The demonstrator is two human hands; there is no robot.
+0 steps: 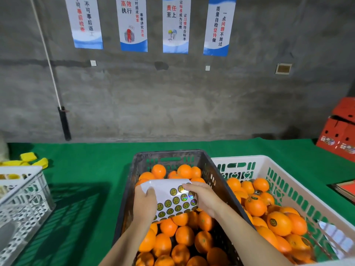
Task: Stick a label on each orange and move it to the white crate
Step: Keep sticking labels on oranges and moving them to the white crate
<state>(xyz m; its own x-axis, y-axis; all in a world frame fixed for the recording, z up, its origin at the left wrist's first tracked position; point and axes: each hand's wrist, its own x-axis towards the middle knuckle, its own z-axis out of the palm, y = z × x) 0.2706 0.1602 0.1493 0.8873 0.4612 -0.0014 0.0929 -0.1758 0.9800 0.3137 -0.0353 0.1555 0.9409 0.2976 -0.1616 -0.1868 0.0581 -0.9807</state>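
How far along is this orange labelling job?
Done: a pile of labelled oranges lies in the white plastic crate. In hand: the left hand and right hand hold the white sheet of round stickers. Left: many unsorted oranges fill the black plastic crate.

Grey concrete wall (192, 104), four posters (175, 24)

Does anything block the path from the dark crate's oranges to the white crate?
Only the two crates' adjoining walls, which each orange must clear. The white crate is open-topped. The left hand and right hand hold the label sheet over the dark crate.
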